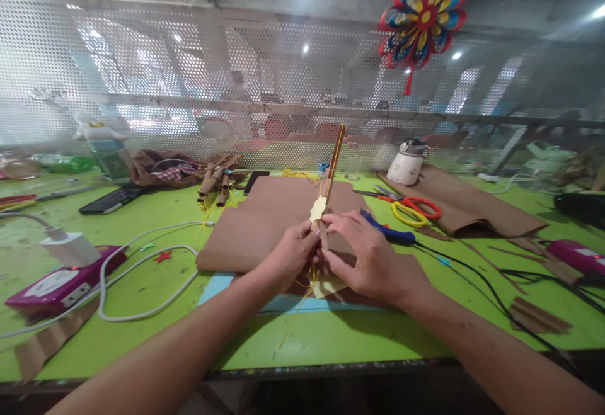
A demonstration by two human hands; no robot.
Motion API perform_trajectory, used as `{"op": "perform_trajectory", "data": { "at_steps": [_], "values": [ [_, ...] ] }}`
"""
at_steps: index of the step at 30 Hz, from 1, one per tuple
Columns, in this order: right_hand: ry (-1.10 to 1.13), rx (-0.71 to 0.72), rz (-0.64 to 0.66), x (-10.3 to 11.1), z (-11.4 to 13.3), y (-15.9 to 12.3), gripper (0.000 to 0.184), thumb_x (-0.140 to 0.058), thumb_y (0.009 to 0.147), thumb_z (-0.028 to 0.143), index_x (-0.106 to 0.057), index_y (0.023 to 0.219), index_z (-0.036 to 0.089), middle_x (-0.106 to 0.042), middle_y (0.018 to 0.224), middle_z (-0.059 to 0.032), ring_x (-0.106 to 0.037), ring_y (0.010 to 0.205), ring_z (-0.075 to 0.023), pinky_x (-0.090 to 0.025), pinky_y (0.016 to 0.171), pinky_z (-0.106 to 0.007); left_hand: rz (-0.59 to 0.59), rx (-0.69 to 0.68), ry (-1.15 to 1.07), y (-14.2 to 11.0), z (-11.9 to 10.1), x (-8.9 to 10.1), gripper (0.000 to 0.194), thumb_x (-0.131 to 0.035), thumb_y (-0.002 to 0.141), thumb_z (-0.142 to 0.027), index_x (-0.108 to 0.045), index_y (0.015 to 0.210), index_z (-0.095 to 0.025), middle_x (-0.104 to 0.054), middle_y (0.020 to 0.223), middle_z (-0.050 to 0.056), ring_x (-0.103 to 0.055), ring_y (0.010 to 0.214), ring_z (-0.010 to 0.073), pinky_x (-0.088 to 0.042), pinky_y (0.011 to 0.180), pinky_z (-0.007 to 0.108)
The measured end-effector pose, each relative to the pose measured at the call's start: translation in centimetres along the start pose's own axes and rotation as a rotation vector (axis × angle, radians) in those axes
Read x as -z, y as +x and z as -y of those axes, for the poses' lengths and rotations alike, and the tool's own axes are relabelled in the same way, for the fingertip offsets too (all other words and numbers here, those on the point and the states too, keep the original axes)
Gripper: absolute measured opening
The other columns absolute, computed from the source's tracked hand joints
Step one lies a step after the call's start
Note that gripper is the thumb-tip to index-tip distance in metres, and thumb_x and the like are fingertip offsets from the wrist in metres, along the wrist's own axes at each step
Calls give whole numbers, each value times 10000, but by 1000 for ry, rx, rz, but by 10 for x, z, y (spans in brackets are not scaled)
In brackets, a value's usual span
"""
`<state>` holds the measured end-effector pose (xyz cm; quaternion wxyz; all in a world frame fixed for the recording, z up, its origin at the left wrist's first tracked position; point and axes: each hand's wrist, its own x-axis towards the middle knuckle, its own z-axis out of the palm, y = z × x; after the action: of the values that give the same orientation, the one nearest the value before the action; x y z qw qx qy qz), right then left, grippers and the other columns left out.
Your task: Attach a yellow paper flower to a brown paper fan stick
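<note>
Both hands meet over the brown paper in the middle of the table. My left hand [299, 248] pinches the lower end of a long, narrow brown paper craft piece [335, 160] with yellow lines along it. A cream scalloped paper shape [318, 209] sits on its lower part. The thumb and forefinger of my right hand [363, 252] close on the same lower end from the right, its other fingers curled loosely. Thin yellow string [312, 276] hangs below the fingers. Under the hands lie folded brown paper [246, 229] and a light blue sheet [220, 286].
Right of the hands are a blue-handled tool [392, 233] with a black cord, scissors [411, 208] and a white bottle [406, 162]. At left are a purple power strip [61, 289], white cable [155, 315], phone [112, 199] and rolled paper tubes [217, 182].
</note>
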<state>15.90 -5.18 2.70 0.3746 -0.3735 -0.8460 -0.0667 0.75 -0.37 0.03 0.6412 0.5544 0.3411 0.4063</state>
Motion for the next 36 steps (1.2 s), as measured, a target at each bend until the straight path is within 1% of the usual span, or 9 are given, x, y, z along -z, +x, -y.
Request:
{"op": "perform_trajectory", "data": {
  "at_steps": [3,9,13,21,26,29,32,36],
  "values": [
    [-2,-4,8,-1,0,0,284,-537,767,183,-512,1049,155,-570,1132,-128,-482,1061,-258,-417,917,-451,-2,0,3,0,0,0,221,-597,753,-350,-509,725,-150,-462,514,-43,-393,401,51,-282,392,161],
    [9,-4,-9,-2,-1,-1,287,-540,763,182,-510,1048,164,-566,1145,-130,-484,1068,-268,-416,911,-469,-5,-5,-14,0,1,0,231,-611,742,-355,-511,727,-147,-472,523,-39,-411,415,54,-307,409,161],
    [12,4,-21,-3,-2,-1,265,-541,764,192,-510,1026,168,-566,1149,-128,-488,1068,-270,-407,919,-478,-4,2,-12,2,2,1,226,-605,747,-353,-513,727,-148,-469,518,-39,-404,408,53,-298,400,158],
    [8,-5,-4,-3,-3,-2,229,-549,767,204,-513,990,166,-561,1162,-123,-485,1074,-259,-403,928,-452,-14,8,-6,4,5,2,223,-591,752,-360,-518,746,-150,-476,532,-34,-418,411,56,-301,398,161],
    [39,7,-8,-1,-2,0,209,-545,773,206,-507,976,174,-561,1157,-119,-479,1082,-258,-396,930,-451,18,-30,-18,7,7,4,224,-578,759,-361,-512,768,-148,-470,559,-40,-414,428,49,-327,428,164],
    [72,16,-23,1,-3,1,200,-551,766,201,-501,958,173,-555,1156,-118,-478,1084,-246,-402,923,-430,34,-66,-27,6,5,4,238,-578,766,-366,-490,740,-146,-459,569,-45,-406,440,42,-334,441,165],
    [97,18,-57,2,-6,1,178,-563,755,198,-493,918,178,-552,1154,-113,-482,1076,-238,-402,920,-426,23,-98,-40,4,1,5,255,-589,765,-361,-461,713,-147,-467,597,-39,-421,464,41,-350,458,169],
    [135,-4,-97,3,-10,0,180,-578,739,189,-492,897,180,-544,1164,-117,-490,1066,-240,-407,906,-423,-9,-101,-63,2,-3,4,260,-621,744,-356,-460,744,-151,-487,628,-32,-469,508,54,-392,486,179]
  ]
}}
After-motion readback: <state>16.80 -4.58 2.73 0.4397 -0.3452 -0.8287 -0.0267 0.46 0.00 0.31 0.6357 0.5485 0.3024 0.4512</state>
